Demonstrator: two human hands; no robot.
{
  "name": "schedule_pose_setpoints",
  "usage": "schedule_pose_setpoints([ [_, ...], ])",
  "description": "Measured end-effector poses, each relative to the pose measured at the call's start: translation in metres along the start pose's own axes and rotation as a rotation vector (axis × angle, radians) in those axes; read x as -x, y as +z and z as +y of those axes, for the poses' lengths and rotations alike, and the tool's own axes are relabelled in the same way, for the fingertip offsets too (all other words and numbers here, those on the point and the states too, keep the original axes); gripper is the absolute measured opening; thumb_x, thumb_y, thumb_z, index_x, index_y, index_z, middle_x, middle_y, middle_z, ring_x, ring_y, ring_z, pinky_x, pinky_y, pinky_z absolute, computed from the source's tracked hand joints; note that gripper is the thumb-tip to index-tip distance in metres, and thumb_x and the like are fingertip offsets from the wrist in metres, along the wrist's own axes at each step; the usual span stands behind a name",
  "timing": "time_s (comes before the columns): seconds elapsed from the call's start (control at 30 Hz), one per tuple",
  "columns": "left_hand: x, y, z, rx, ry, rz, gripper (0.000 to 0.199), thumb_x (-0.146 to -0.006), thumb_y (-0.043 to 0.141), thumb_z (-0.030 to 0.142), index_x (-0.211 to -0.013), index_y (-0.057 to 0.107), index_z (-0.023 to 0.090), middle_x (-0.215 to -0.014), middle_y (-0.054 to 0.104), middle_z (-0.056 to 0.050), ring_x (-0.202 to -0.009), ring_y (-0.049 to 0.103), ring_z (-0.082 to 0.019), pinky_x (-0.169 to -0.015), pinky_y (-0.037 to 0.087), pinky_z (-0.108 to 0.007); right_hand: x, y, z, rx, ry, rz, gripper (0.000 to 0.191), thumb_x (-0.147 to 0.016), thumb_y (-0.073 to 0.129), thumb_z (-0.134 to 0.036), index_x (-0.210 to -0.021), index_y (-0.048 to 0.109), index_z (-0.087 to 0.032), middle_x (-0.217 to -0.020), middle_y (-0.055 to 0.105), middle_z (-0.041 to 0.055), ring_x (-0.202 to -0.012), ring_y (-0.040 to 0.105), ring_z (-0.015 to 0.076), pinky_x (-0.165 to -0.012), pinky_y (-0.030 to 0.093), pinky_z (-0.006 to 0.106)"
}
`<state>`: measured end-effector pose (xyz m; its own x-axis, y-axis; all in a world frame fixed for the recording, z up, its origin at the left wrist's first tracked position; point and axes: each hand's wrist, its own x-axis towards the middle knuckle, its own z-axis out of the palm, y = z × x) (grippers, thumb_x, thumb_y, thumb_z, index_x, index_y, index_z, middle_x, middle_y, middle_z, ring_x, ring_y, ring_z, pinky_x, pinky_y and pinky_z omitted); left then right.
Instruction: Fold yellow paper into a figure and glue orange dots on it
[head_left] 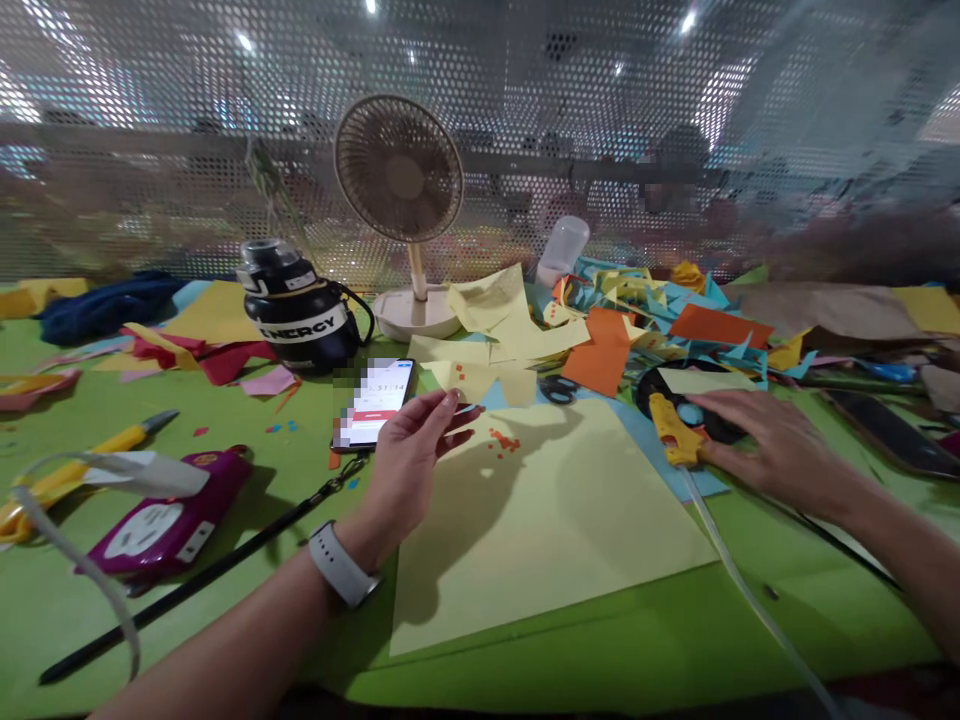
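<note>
At the right, beside the pale yellow sheet [585, 530], I see the yellow glue gun [675, 438]. My right hand [780, 450] is at it, fingers loosely curled; whether it grips, I cannot tell. My left hand [409, 460], at the sheet's far left, has thumb and forefinger nearly together, contents unclear. I'd lift gently, keeping the white cord [721, 552] off the orange bits [504, 440].

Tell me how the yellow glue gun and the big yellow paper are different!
The glue gun is a deep yellow; the big paper is pale. The glue gun is chunky, with a cord, while the big paper is flat, with little orange bits on it. The big paper is much larger than the glue gun. Both are yellow.
</note>
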<state>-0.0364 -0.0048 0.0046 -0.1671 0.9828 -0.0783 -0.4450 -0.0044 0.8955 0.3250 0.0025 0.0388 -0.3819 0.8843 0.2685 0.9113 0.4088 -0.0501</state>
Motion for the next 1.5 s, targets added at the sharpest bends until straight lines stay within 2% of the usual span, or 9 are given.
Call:
schedule_pose_setpoints([
  [0.2,-0.001,-0.003,-0.001,0.001,0.025,0.002,0.02,-0.07,0.076,0.033,-0.081,0.067,0.02,-0.081,0.071,0.0,-0.085,0.069,-0.018,-0.069,0.051,-0.026,-0.034,0.012,-0.085,-0.09,-0.321,-0.225,0.063,-0.088,0.042,-0.05,-0.14,0.04,-0.014,-0.149,0.029,0.0176,-0.135,0.03,0.0356,-0.105,0.028,0.056],
  [0.33,-0.003,-0.004,0.0,-0.001,0.024,0.028,0.02,-0.069,0.076,0.032,-0.081,0.067,0.02,-0.08,0.07,0.0,-0.083,0.069,-0.018,-0.068,0.051,-0.026,-0.052,0.036,-0.123,-0.137,-0.396,-0.262,0.075,-0.084,0.042,-0.063,-0.14,0.039,-0.014,-0.151,0.024,0.0184,-0.137,0.023,0.0375,-0.107,0.026,0.056],
  [0.5,-0.004,-0.004,0.001,0.003,0.019,0.022,0.02,-0.069,0.076,0.032,-0.082,0.066,0.019,-0.081,0.07,0.0,-0.082,0.069,-0.018,-0.069,0.051,-0.026,-0.062,0.049,-0.138,-0.165,-0.398,-0.286,0.082,-0.082,0.04,-0.069,-0.143,0.034,-0.013,-0.15,0.026,0.0201,-0.137,0.022,0.0391,-0.108,0.021,0.057],
  [0.73,-0.003,-0.005,0.0,0.014,0.028,0.005,0.018,-0.071,0.074,0.032,-0.082,0.066,0.02,-0.08,0.07,0.001,-0.08,0.069,-0.017,-0.069,0.05,-0.026,-0.057,0.051,-0.148,-0.192,-0.452,-0.343,0.081,-0.083,0.035,-0.07,-0.143,0.033,-0.015,-0.153,0.011,0.0189,-0.14,0.012,0.0347,-0.111,0.014,0.054],
  [0.97,-0.003,-0.006,-0.004,0.004,0.028,-0.003,0.019,-0.071,0.075,0.033,-0.082,0.067,0.02,-0.08,0.071,0.0,-0.08,0.069,-0.017,-0.073,0.051,-0.028,-0.053,0.061,-0.152,-0.223,-0.475,-0.279,0.079,-0.082,0.038,-0.07,-0.142,0.036,-0.018,-0.154,0.014,0.0142,-0.142,0.008,0.0299,-0.113,0.009,0.053],
  [1.1,-0.004,-0.006,-0.005,0.014,0.022,0.012,0.018,-0.071,0.075,0.032,-0.082,0.067,0.019,-0.08,0.071,0.0,-0.08,0.069,-0.016,-0.07,0.051,-0.026,-0.055,0.051,-0.146,-0.44,-0.325,-0.35,0.068,-0.083,0.041,-0.067,-0.139,0.041,-0.027,-0.156,0.009,0.0064,-0.142,0.01,0.0299,-0.111,0.012,0.055],
  [1.2,-0.005,-0.006,-0.003,0.025,0.003,0.043,0.019,-0.07,0.076,0.031,-0.082,0.068,0.019,-0.081,0.072,-0.001,-0.081,0.069,-0.017,-0.068,0.051,-0.025,-0.059,0.039,-0.138,-0.845,-0.078,-0.371,0.054,-0.09,0.032,-0.06,-0.132,0.05,-0.03,-0.153,0.025,0.0028,-0.138,0.025,0.0274,-0.107,0.027,0.054],
  [1.33,-0.006,-0.006,0.0,0.076,-0.026,0.082,0.018,-0.069,0.077,0.028,-0.08,0.068,0.018,-0.08,0.072,-0.001,-0.081,0.07,-0.017,-0.069,0.052,-0.024,-0.063,0.029,-0.134,-1.348,0.201,-0.332,0.06,-0.094,0.018,-0.05,-0.117,0.063,-0.018,-0.131,0.056,0.0106,-0.122,0.05,0.0258,-0.099,0.04,0.048],
  [1.5,-0.002,-0.003,0.001,0.067,-0.064,0.057,0.017,-0.07,0.076,0.028,-0.08,0.068,0.017,-0.081,0.073,-0.003,-0.082,0.07,-0.017,-0.068,0.052,-0.024,-0.064,0.019,-0.138,-1.557,0.362,-0.214,0.057,-0.09,0.024,-0.044,-0.115,0.064,-0.011,-0.128,0.058,0.0142,-0.123,0.049,0.0265,-0.104,0.037,0.047],
])
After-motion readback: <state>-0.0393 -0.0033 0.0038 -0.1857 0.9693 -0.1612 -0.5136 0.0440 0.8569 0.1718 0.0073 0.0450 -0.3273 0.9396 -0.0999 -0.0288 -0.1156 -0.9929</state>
